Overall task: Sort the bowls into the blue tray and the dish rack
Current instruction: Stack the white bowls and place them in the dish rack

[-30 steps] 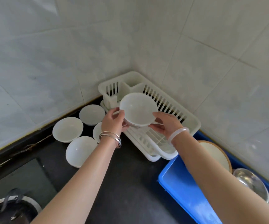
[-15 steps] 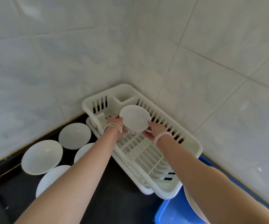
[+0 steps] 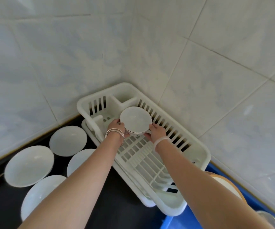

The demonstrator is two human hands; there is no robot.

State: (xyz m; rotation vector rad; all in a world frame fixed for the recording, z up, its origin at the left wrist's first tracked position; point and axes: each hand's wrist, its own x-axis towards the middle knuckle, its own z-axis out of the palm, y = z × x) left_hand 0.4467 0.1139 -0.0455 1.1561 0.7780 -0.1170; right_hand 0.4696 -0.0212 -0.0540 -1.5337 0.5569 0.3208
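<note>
A small white bowl (image 3: 135,120) with a thin brown rim line is held low over the far end of the white dish rack (image 3: 201,152). My left hand (image 3: 116,126) grips its left side and my right hand (image 3: 157,132) grips its right side. Whether the bowl's base touches the rack grid is hidden by my hands. Several white bowls (image 3: 68,140) sit on the black counter left of the rack. The blue tray (image 3: 174,222) shows at the bottom right, partly under my right arm.
Tiled walls meet in a corner right behind the rack. A wood-rimmed bowl (image 3: 229,187) and a shiny metal bowl (image 3: 272,219) lie in the blue tray. The black counter (image 3: 121,204) runs between the loose bowls and the rack.
Both hands carried the small bowl away from me and down into the far end of the rack. The camera moved closer to the corner.
</note>
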